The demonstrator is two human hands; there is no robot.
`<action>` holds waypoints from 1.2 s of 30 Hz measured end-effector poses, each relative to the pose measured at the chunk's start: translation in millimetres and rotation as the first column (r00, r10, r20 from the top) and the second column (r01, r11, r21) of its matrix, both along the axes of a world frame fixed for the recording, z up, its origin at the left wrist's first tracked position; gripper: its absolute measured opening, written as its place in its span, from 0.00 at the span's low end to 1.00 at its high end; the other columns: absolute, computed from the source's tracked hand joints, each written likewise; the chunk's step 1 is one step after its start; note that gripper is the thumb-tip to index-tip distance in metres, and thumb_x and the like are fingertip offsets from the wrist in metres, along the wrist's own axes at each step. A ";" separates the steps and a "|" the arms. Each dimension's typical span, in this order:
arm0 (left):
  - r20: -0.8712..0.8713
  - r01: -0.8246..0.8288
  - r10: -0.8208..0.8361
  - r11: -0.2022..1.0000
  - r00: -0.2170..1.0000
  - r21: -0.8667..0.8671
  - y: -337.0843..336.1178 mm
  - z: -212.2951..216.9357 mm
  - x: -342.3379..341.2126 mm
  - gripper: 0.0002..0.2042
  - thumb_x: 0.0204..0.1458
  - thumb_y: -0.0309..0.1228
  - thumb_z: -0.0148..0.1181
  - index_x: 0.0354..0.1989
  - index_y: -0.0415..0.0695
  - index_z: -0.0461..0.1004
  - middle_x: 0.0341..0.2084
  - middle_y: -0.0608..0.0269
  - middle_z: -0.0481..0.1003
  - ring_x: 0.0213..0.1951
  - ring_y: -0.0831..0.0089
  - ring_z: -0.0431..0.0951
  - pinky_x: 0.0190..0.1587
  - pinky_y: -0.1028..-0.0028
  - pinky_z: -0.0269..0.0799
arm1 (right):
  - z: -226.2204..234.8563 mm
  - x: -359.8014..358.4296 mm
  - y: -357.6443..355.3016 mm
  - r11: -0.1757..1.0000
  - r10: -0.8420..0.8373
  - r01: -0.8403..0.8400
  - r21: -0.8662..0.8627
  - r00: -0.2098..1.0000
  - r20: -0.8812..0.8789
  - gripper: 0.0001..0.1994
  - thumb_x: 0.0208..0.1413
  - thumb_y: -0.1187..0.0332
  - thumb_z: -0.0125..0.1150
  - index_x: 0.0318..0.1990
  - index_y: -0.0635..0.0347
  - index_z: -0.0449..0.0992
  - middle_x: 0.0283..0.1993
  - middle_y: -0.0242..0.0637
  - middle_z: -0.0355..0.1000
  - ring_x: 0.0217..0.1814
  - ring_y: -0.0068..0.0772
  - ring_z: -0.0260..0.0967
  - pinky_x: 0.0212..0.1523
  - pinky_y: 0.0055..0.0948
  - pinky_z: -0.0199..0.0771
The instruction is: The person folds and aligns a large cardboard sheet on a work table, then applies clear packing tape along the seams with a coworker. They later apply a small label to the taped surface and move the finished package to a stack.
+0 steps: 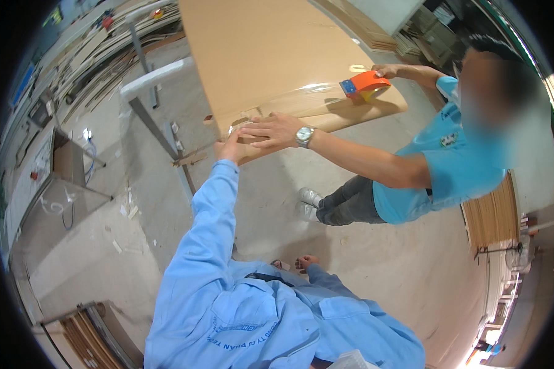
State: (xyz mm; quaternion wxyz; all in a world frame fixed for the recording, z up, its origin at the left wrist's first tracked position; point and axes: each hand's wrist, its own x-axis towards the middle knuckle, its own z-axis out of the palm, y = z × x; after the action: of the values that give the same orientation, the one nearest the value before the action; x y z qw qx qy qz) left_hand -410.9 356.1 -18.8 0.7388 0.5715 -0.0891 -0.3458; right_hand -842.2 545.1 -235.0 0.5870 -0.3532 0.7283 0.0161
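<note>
Had left fingers (pixel 229 148) clamped on cardboard (pixel 258 49), right fingers (pixel 303 264) loosely apart; got tape (pixel 317 87) mostly down, looked uncut tbh.

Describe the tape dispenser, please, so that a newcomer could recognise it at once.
Find the large tan panel at the top centre. Follow its near edge rightwards to the corner, where a hand of the co-worker in turquoise holds the tape dispenser. Its bright orange body with a blue end sets it apart from the plain tan panel.
</note>
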 end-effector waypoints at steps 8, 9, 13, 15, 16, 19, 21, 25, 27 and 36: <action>0.027 0.006 -0.008 0.997 1.000 0.082 3.0 -4.1 2.6 0.23 0.48 0.35 0.67 0.46 0.28 0.72 0.40 0.51 0.76 0.39 0.64 0.78 0.39 0.68 0.76 | -2.4 -4.0 11.4 0.999 -0.045 0.046 -0.014 0.997 0.059 0.10 0.57 0.64 0.55 0.38 0.59 0.78 0.35 0.36 0.79 0.31 0.30 0.77 0.30 0.34 0.79; -0.013 0.026 -0.025 0.999 1.000 0.041 3.8 -4.2 2.9 0.22 0.47 0.33 0.66 0.46 0.28 0.72 0.40 0.51 0.76 0.39 0.64 0.78 0.39 0.68 0.76 | -1.2 -4.2 12.8 0.999 -0.033 0.033 0.002 0.999 0.019 0.10 0.57 0.64 0.55 0.39 0.59 0.78 0.35 0.36 0.79 0.32 0.30 0.78 0.31 0.34 0.79; -0.093 0.061 -0.064 0.998 0.994 -0.035 4.3 -7.0 2.8 0.22 0.48 0.29 0.66 0.47 0.26 0.71 0.42 0.50 0.76 0.41 0.64 0.78 0.42 0.69 0.76 | 1.0 -6.9 18.4 0.999 -0.047 0.047 0.015 0.998 0.050 0.12 0.58 0.64 0.54 0.43 0.61 0.77 0.39 0.40 0.79 0.35 0.33 0.78 0.33 0.34 0.79; -0.048 0.039 -0.039 0.999 0.998 -0.013 -0.3 -8.6 3.4 0.23 0.47 0.30 0.66 0.47 0.25 0.71 0.44 0.50 0.76 0.42 0.65 0.78 0.44 0.68 0.75 | -0.9 -8.6 20.6 0.998 -0.061 0.060 0.036 0.998 0.022 0.13 0.58 0.64 0.54 0.45 0.62 0.76 0.40 0.40 0.79 0.36 0.34 0.78 0.34 0.35 0.80; -0.013 0.038 -0.037 0.999 0.999 0.017 -1.6 -9.6 3.7 0.24 0.46 0.32 0.67 0.48 0.25 0.71 0.45 0.49 0.75 0.43 0.65 0.77 0.46 0.68 0.74 | -2.5 -9.5 21.4 0.997 -0.068 0.066 0.032 0.996 0.052 0.13 0.58 0.64 0.54 0.44 0.62 0.76 0.40 0.40 0.79 0.36 0.34 0.78 0.34 0.35 0.80; 0.011 0.005 -0.006 0.996 1.000 0.092 -5.1 -11.2 6.1 0.25 0.46 0.34 0.68 0.47 0.25 0.72 0.44 0.49 0.76 0.43 0.66 0.77 0.45 0.68 0.74 | -9.3 -11.9 24.5 0.995 -0.098 0.096 0.033 0.994 0.053 0.12 0.58 0.65 0.55 0.44 0.61 0.77 0.39 0.40 0.79 0.36 0.34 0.78 0.34 0.36 0.80; -0.010 0.055 -0.055 0.998 0.998 0.030 -3.5 -11.1 7.1 0.26 0.46 0.34 0.68 0.48 0.26 0.71 0.45 0.51 0.75 0.43 0.65 0.77 0.45 0.68 0.74 | -13.0 -13.0 26.1 0.992 -0.121 0.120 0.036 0.993 0.016 0.12 0.58 0.65 0.55 0.44 0.61 0.77 0.39 0.40 0.79 0.36 0.34 0.78 0.34 0.36 0.80; -0.078 0.113 -0.112 0.994 0.991 0.002 1.1 -6.7 6.4 0.26 0.46 0.34 0.69 0.48 0.27 0.71 0.45 0.52 0.75 0.43 0.65 0.77 0.44 0.67 0.75 | -15.3 -13.6 28.5 0.994 -0.107 0.108 -0.007 0.992 0.069 0.11 0.58 0.65 0.55 0.43 0.60 0.78 0.38 0.39 0.79 0.35 0.34 0.78 0.33 0.36 0.80; -0.081 0.103 -0.102 0.995 0.992 0.013 1.6 -3.4 4.4 0.26 0.46 0.34 0.69 0.48 0.27 0.71 0.45 0.52 0.75 0.43 0.64 0.77 0.44 0.67 0.75 | -15.1 -13.7 29.7 0.994 -0.112 0.112 0.000 0.993 0.035 0.11 0.58 0.65 0.55 0.42 0.60 0.78 0.38 0.39 0.79 0.35 0.34 0.78 0.32 0.36 0.80; -0.047 0.044 -0.047 0.998 0.998 -0.051 0.3 -2.6 -1.3 0.24 0.45 0.34 0.68 0.45 0.25 0.72 0.41 0.48 0.76 0.38 0.62 0.79 0.40 0.64 0.76 | -25.7 -14.2 30.0 0.990 -0.140 0.141 -0.007 0.988 0.064 0.09 0.55 0.65 0.57 0.35 0.60 0.80 0.30 0.36 0.79 0.28 0.28 0.77 0.29 0.30 0.78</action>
State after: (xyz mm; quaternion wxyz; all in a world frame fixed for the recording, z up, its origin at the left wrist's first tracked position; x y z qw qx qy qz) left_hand -412.2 356.4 -21.3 0.7467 0.5422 -0.0929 -0.3739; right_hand -856.4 575.1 -260.7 0.6073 -0.3047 0.7326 -0.0406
